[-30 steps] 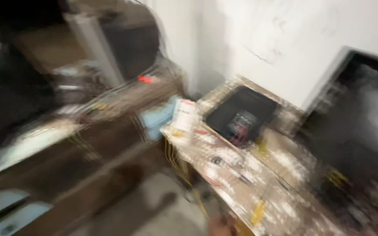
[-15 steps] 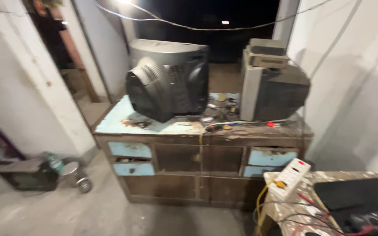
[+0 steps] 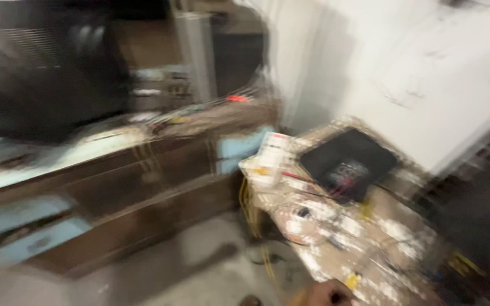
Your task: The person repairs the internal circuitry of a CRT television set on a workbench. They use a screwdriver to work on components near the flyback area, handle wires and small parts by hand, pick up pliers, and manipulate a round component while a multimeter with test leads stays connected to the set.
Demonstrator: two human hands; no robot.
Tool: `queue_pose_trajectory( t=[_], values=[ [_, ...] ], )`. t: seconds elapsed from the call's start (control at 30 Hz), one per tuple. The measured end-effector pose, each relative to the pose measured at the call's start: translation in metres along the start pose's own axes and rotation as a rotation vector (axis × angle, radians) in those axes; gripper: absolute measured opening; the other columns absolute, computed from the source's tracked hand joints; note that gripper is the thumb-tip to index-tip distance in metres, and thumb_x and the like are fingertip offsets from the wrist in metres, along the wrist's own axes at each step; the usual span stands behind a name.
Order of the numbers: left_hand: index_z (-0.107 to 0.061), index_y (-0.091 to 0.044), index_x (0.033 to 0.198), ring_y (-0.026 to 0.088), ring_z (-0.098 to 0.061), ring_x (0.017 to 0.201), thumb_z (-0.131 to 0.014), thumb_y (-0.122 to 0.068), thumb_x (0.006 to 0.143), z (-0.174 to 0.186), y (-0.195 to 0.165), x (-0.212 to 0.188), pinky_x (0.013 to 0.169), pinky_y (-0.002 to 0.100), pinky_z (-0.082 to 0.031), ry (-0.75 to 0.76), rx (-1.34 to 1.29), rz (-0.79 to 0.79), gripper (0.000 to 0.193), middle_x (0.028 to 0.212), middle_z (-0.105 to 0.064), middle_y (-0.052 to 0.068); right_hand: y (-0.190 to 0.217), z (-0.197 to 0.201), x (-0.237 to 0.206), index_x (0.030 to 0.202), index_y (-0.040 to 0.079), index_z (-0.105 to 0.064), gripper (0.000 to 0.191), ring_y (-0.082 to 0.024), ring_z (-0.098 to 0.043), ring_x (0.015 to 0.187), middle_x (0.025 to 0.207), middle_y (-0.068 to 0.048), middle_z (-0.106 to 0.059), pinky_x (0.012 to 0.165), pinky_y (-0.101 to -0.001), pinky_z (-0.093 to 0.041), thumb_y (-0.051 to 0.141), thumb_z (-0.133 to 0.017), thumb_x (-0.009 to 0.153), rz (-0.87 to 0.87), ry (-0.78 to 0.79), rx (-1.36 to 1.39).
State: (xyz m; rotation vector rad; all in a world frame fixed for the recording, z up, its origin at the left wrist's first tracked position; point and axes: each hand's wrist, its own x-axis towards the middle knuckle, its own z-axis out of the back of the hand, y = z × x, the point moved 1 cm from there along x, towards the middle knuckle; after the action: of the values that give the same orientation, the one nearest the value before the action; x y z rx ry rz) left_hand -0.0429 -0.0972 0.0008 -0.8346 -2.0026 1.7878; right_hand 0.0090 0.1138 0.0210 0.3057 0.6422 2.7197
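Neither of my hands shows clearly in this blurred head view. A small brownish shape (image 3: 329,293) at the bottom edge is too smeared to identify. In front of me stands a paint-spattered table (image 3: 370,243). On it lies a black open case (image 3: 348,163) with red wires inside. A white power strip (image 3: 271,154) rests at the table's far left corner, and yellow cables (image 3: 249,207) hang down its side.
A dark wooden cabinet (image 3: 143,175) with pale blue drawers (image 3: 24,224) runs along the left. A big black television (image 3: 41,73) and a grey set (image 3: 199,56) stand on it among loose tools. A white wall (image 3: 404,68) rises behind the table. Grey concrete floor (image 3: 199,266) lies between.
The view has swung right and down, from facing the cabinet with the two televisions to the spattered table. The picture is blurred by the motion.
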Motion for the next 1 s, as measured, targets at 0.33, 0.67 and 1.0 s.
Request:
queue_pose_trajectory(
  t=[0.33, 0.67, 1.0],
  values=[
    [-0.075, -0.002, 0.092, 0.028, -0.069, 0.070, -0.074, -0.035, 0.089, 0.035, -0.003, 0.043, 0.066, 0.040, -0.054, 0.353, 0.411, -0.109, 0.033, 0.078, -0.070, 0.017, 0.001, -0.043, -0.057, 0.090, 0.005, -0.072, 0.020, -0.018, -0.070, 0.087, 0.086, -0.007, -0.072, 0.077, -0.0314, -0.058, 0.002, -0.081, 0.072, -0.125, -0.001, 0.323],
    [-0.076, -0.004, 0.091, 0.033, -0.071, 0.074, -0.073, -0.022, 0.084, 0.067, 0.002, 0.051, 0.070, 0.044, -0.056, 0.572, 0.495, 0.011, 0.020, 0.079, -0.071, 0.017, 0.071, -0.045, -0.068, 0.089, 0.009, -0.072, 0.028, -0.026, -0.071, 0.086, 0.087, -0.006, -0.071, 0.075, -0.0350, -0.056, 0.001, -0.085, 0.065, -0.163, -0.005, 0.214],
    [-0.073, -0.001, 0.095, 0.013, -0.071, 0.065, -0.068, -0.017, 0.091, 0.093, 0.034, 0.047, 0.058, 0.034, -0.059, 0.704, 0.256, 0.296, 0.018, 0.077, -0.074, 0.010, 0.164, -0.017, -0.049, 0.087, 0.008, -0.069, 0.018, -0.030, -0.064, 0.085, 0.088, -0.008, -0.068, 0.072, -0.0413, -0.050, 0.003, -0.080, 0.074, -0.073, -0.142, 0.127]
  ],
)
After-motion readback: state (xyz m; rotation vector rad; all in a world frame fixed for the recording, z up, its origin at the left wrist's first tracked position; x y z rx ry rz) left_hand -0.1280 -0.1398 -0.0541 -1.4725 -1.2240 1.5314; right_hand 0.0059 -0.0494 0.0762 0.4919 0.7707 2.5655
